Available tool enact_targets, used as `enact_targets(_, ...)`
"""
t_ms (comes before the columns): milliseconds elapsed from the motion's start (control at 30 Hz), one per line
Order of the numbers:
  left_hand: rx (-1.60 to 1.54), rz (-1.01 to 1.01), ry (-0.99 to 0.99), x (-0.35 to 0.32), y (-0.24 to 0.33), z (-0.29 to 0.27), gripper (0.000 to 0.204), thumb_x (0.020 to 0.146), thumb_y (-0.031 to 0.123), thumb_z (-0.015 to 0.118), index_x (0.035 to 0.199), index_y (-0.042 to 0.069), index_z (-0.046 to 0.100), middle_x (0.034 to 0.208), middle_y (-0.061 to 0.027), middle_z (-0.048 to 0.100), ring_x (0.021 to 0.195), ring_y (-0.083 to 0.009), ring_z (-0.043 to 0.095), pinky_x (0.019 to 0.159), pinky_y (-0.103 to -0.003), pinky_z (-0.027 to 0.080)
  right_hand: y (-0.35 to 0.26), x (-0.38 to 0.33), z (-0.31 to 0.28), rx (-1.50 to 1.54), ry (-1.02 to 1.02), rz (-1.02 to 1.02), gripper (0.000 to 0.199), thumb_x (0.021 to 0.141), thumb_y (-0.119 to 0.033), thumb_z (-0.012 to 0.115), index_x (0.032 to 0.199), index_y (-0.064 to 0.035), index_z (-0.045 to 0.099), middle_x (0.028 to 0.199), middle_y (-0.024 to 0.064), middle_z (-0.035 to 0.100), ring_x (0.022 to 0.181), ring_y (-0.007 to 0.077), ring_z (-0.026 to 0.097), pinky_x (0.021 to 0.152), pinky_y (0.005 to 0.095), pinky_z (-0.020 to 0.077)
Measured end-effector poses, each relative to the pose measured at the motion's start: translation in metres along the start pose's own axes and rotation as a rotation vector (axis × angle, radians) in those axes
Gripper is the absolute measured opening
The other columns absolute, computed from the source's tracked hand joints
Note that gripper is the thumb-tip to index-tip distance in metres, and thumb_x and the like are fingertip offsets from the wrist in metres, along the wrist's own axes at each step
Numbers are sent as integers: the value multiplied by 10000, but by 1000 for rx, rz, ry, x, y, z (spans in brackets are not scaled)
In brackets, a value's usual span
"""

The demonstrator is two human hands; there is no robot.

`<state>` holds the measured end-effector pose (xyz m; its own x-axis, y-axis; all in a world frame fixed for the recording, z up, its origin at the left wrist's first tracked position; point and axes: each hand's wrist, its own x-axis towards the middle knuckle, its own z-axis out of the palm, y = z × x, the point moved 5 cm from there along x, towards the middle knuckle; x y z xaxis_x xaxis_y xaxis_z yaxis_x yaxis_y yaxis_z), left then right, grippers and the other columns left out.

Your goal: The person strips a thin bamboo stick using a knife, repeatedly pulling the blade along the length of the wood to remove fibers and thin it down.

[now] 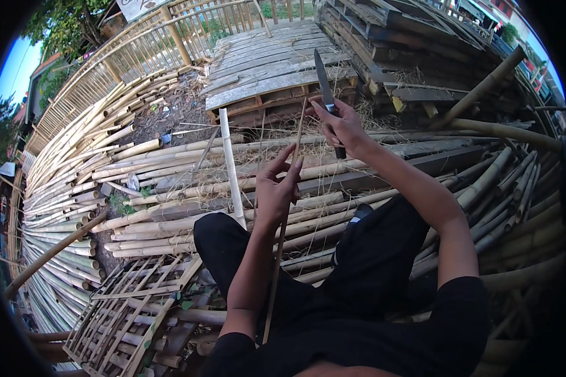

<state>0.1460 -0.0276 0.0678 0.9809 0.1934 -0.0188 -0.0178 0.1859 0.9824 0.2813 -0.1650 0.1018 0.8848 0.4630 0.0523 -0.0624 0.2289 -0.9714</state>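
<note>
A long, thin bamboo strip (pixel 279 248) runs from my lap up between my hands, its tip near my right fingertips. My left hand (pixel 275 191) is closed around the strip, with thumb and fingers pinching it about a third of the way down. My right hand (pixel 346 129) grips a knife (pixel 322 78) by its dark handle. The blade points up and away from me, and its edge is not touching the strip. Right thumb and forefinger sit close to the strip's tip; whether they touch it I cannot tell. A wider pale bamboo slat (pixel 231 166) leans upright beside my left knee.
Bamboo poles (pixel 157 227) lie in layers before me, with more piled at left (pixel 63 251). Ahead stands a slatted wooden platform (pixel 270 60); stacked timber (pixel 415 56) rises at right. A bamboo lattice (pixel 129 320) lies lower left. A bamboo fence (pixel 151 41) stands behind.
</note>
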Motion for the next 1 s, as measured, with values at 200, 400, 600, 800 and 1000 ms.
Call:
enact_targets(200,-20,10,9,-5,8,-1,437,897,153,644,1317,94,537,671,19,531,461,-15,433,386,-189,334,-4,-1,11,-6,-34,-3,301,947,-159,571,1230,-69,522,931,55,655,368,7,375,331,193,287)
enact_targets(400,-50,1,-3,-4,11,-2,449,896,156,642,1324,85,527,664,15,530,456,-16,437,387,-188,339,-8,-1,14,-31,-42,-4,292,947,-145,567,1230,-82,530,715,-10,569,358,14,354,332,203,295)
enact_targets(600,-28,7,-2,-3,8,-3,412,899,143,640,1302,117,558,679,19,523,426,-16,445,360,-191,335,-9,0,14,-30,-48,-7,287,946,-148,568,1225,-88,533,691,-16,574,354,19,348,332,201,293)
enact_targets(800,0,4,-2,-3,8,-3,412,898,156,641,1301,127,561,680,10,527,424,-20,462,353,-189,349,-11,0,12,-30,-41,-14,261,948,-153,562,1199,-83,541,903,59,661,356,17,359,332,197,294)
enact_targets(1000,21,10,4,-2,9,-5,409,896,158,641,1296,124,566,679,9,528,418,-26,473,354,-190,356,-10,2,10,-35,-53,-24,248,952,-148,552,1189,-75,542,981,93,664,358,16,378,330,193,298)
